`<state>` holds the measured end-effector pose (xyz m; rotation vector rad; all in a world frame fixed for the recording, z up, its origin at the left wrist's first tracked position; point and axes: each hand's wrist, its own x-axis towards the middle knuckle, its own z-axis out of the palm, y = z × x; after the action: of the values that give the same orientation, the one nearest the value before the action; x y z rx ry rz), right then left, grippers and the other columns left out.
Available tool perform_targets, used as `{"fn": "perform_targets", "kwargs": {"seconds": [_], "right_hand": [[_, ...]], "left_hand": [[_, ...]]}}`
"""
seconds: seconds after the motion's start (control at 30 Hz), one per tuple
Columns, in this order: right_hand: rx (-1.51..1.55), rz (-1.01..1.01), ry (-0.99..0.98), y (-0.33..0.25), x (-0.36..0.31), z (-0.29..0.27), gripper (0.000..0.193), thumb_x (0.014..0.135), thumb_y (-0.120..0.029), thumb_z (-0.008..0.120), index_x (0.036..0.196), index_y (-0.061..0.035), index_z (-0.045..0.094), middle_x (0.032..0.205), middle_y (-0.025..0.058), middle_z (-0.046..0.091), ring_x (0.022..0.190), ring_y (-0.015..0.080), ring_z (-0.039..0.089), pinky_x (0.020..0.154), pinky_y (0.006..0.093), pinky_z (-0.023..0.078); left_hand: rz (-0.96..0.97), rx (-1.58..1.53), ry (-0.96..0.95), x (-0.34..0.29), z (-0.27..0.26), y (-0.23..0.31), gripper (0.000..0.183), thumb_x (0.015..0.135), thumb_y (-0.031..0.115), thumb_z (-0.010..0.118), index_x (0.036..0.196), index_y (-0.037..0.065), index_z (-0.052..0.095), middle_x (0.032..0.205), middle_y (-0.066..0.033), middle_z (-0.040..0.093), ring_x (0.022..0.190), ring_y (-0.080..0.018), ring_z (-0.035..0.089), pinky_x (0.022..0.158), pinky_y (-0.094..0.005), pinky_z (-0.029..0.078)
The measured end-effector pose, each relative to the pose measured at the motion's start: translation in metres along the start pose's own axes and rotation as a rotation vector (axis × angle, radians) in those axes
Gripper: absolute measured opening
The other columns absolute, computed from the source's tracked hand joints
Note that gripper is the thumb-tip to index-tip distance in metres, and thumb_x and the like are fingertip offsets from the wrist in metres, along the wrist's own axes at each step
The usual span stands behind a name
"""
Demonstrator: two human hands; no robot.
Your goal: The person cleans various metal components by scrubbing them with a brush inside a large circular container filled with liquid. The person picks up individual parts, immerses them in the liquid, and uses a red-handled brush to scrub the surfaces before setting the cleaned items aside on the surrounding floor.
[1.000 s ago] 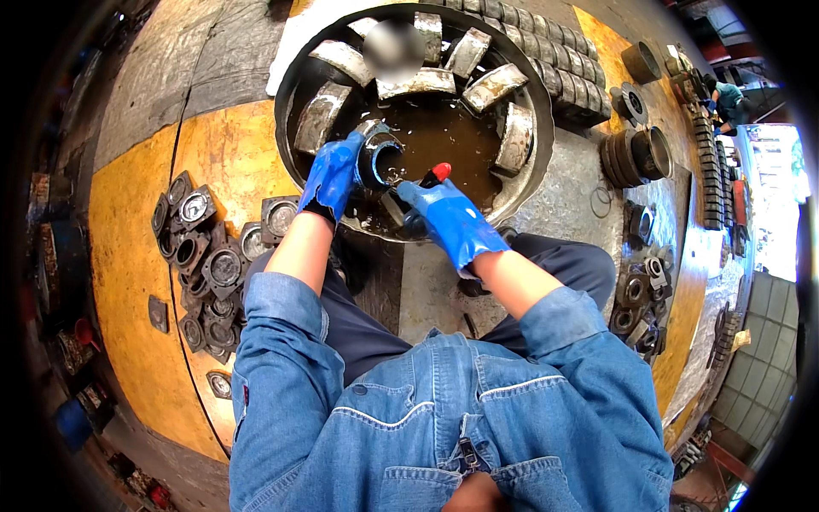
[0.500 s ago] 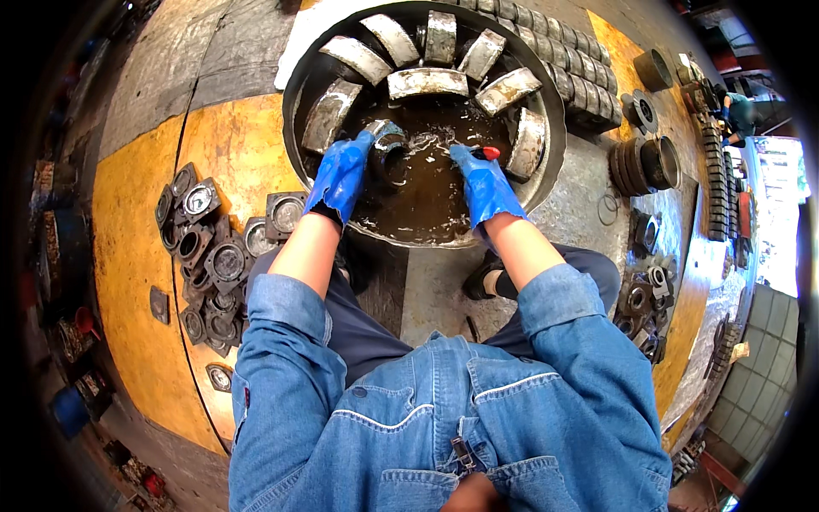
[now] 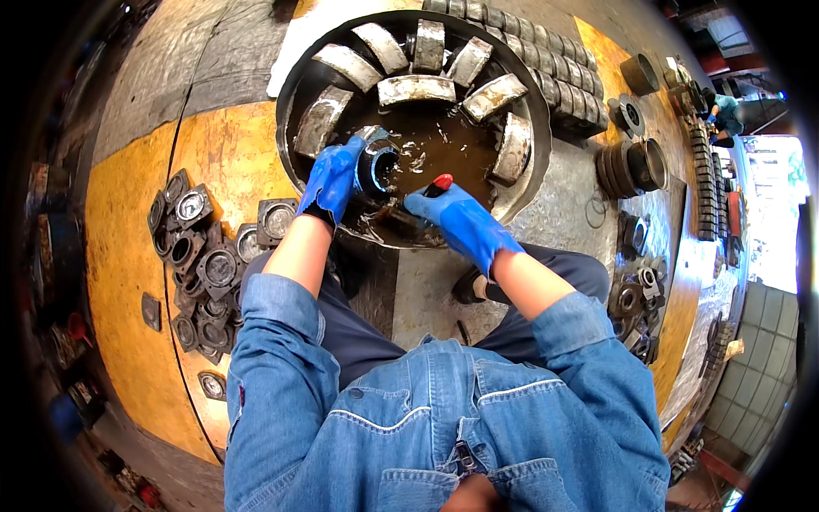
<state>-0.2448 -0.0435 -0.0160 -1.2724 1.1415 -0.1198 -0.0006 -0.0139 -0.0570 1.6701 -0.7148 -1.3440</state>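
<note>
My left hand (image 3: 331, 181), in a blue rubber glove, grips a wet, dark metal part with a round bore (image 3: 377, 167) above the liquid in a large round basin (image 3: 541, 111). To its right, my right hand (image 3: 461, 218), gloved in blue too, is closed around a red-tipped tool (image 3: 441, 182). Only the red end of that tool shows clearly, so its kind cannot be told. The tool hand is low, over the basin's near side, just right of the metal part. Dirty brown liquid (image 3: 448, 154) ripples beyond both hands.
Curved metal blocks (image 3: 416, 89) line the basin's far side. Square-flanged metal parts (image 3: 217, 267) are heaped on the left boards. Rows of metal pieces (image 3: 567, 81) stand at the far right, with rings (image 3: 653, 164) nearer. Another person (image 3: 725, 115) is at the far right.
My right hand has moved left and nearer to me, toward the metal part. In my left hand the part has turned, so its round opening shows more.
</note>
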Motion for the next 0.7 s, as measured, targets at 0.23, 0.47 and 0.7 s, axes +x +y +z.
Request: {"fn": "perform_targets", "kwargs": {"seconds": [0.23,0.47,0.7], "right_hand": [[-0.686,-0.99,0.413,-0.007,0.041,0.0,0.02,0.088,-0.024,0.077,0.106,-0.0139,0.078,0.111,0.0122,0.077,0.1,0.0336,0.074,0.088,0.0446,0.059],[-0.122,-0.077,0.169,0.0,0.041,0.001,0.026,0.097,-0.032,0.071,0.102,-0.0071,0.077,0.076,0.0055,0.074,0.069,0.015,0.069,0.069,0.0323,0.055],[0.813,0.332,0.135,0.004,0.063,-0.023,0.025,0.103,-0.035,0.067,0.113,-0.0118,0.069,0.092,0.0093,0.074,0.076,0.0185,0.074,0.056,0.0306,0.059]], "left_hand": [[0.01,-0.125,0.011,-0.005,0.004,0.002,0.054,0.102,0.044,0.057,0.107,-0.006,0.075,0.095,-0.0186,0.075,0.086,-0.0248,0.068,0.081,-0.0366,0.052],[0.086,0.048,-0.044,-0.027,0.004,0.025,0.052,0.105,0.047,0.057,0.115,0.0,0.077,0.093,-0.0057,0.075,0.081,-0.0133,0.063,0.073,-0.0288,0.049],[0.121,0.191,-0.069,-0.003,0.0,0.005,0.032,0.107,0.02,0.05,0.129,0.007,0.069,0.096,-0.0216,0.075,0.085,-0.0319,0.072,0.079,-0.0421,0.056]]}}
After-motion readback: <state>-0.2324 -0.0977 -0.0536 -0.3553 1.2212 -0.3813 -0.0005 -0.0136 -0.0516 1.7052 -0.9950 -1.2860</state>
